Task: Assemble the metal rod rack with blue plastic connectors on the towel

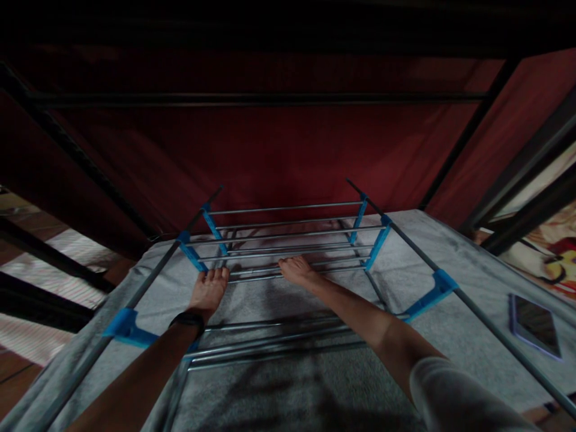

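A metal rack (288,231) with thin silver rods and blue plastic joints lies on a grey cloth surface (405,276). My left hand (207,289), with a dark band at the wrist, rests flat on the cloth with its fingertips at the nearest rods of the far tier. My right hand (296,269) lies palm down with its fingers over those same rods. Neither hand is closed around anything. A nearer tier of rods (279,342) passes under both forearms.
A dark phone or tablet (535,325) lies on the cloth at the right. Dark red fabric (288,144) on a black pole frame hangs behind and overhead. A wooden floor and a striped rug (54,246) show at the left. The scene is dim.
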Demonstrator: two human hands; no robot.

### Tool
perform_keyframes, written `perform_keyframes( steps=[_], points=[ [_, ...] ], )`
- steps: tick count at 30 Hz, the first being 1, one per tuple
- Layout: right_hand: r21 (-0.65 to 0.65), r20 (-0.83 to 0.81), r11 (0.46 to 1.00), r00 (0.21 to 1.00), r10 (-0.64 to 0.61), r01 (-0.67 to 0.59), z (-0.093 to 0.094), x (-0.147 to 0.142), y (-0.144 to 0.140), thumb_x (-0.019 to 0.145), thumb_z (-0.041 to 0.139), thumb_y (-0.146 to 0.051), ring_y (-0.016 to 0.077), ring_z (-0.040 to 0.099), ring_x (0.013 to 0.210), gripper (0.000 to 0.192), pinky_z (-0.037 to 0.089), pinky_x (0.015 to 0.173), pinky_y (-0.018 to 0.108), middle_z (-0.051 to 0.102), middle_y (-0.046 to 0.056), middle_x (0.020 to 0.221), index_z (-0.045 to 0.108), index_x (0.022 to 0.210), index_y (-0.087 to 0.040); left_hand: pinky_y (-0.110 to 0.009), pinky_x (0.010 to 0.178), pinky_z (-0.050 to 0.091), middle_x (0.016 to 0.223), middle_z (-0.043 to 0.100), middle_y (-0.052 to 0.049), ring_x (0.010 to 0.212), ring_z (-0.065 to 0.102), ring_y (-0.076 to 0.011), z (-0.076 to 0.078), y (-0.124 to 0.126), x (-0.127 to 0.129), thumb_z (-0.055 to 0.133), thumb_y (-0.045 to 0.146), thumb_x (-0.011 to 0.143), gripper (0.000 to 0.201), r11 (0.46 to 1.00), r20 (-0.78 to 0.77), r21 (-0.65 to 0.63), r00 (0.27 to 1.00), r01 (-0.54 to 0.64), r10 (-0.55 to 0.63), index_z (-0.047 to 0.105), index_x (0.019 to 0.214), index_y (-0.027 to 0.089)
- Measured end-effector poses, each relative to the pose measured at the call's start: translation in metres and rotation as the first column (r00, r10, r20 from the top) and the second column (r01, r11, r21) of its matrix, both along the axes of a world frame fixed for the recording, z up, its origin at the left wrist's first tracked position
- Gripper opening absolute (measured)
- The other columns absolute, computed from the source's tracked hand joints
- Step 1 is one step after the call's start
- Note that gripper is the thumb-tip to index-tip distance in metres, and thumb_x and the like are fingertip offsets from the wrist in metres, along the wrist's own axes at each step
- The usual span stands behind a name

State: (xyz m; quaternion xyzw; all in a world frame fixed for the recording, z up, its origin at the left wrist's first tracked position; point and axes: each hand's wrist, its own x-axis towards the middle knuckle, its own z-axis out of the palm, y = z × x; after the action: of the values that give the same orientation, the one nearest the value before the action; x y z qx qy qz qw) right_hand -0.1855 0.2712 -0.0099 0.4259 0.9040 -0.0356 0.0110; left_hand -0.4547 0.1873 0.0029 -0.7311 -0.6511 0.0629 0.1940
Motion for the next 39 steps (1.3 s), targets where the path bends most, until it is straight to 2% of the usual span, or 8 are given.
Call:
perform_keyframes(
  steps=[8, 15, 26, 39],
  points=[
    [0.003, 0.006, 1.000, 1.000, 0.006, -0.006, 0.003, 0.001, 0.001, 0.098, 0.039, -0.021, 0.0270, 0.070, 0.106, 0.036, 0.052, 0.092, 0.039, 0.072, 0.019, 0.115, 0.065, 0.122, -0.013, -0.045, 0.092, 0.046, 0.112, 0.072, -0.020, 0.104, 0.066, -0.0311, 0.000, 0.001, 0.000, 0.033, 0.003, 0.094, 0.043, 1.000, -0.024, 0.006, 1.000, 0.003, -0.002, 0.067, 0.119, 0.009],
    [-0.006, 0.015, 1.000, 1.000, 0.009, -0.009, 0.005, 0.002, 0.000, 0.099, 0.042, -0.024, 0.0265, 0.070, 0.107, 0.036, 0.052, 0.093, 0.038, 0.072, 0.019, 0.116, 0.065, 0.124, -0.013, -0.045, 0.093, 0.046, 0.111, 0.072, -0.021, 0.104, 0.067, -0.0299, 0.000, -0.002, 0.001, 0.035, 0.003, 0.091, 0.042, 0.999, 0.037, 0.028, 0.999, 0.015, -0.016, 0.067, 0.116, 0.011],
    [-0.015, 0.020, 1.000, 1.000, 0.019, -0.019, 0.006, 0.005, -0.003, 0.099, 0.040, -0.025, 0.0280, 0.069, 0.108, 0.037, 0.052, 0.093, 0.039, 0.071, 0.020, 0.118, 0.065, 0.122, -0.012, -0.046, 0.089, 0.047, 0.109, 0.072, -0.022, 0.101, 0.067, -0.0323, -0.002, -0.004, 0.000, 0.033, 0.002, 0.091, 0.045, 0.999, 0.027, 0.008, 0.999, 0.031, -0.031, 0.067, 0.119, 0.009],
    [-0.008, 0.010, 0.999, 0.999, 0.035, -0.035, 0.008, 0.008, 0.000, 0.099, 0.040, -0.022, 0.0266, 0.069, 0.107, 0.035, 0.053, 0.092, 0.040, 0.071, 0.017, 0.119, 0.062, 0.125, -0.015, -0.044, 0.094, 0.043, 0.113, 0.071, -0.018, 0.105, 0.065, -0.0301, 0.010, -0.006, 0.002, 0.034, 0.005, 0.095, 0.040, 1.000, -0.011, -0.004, 1.000, 0.015, -0.015, 0.065, 0.120, 0.011]
  ],
)
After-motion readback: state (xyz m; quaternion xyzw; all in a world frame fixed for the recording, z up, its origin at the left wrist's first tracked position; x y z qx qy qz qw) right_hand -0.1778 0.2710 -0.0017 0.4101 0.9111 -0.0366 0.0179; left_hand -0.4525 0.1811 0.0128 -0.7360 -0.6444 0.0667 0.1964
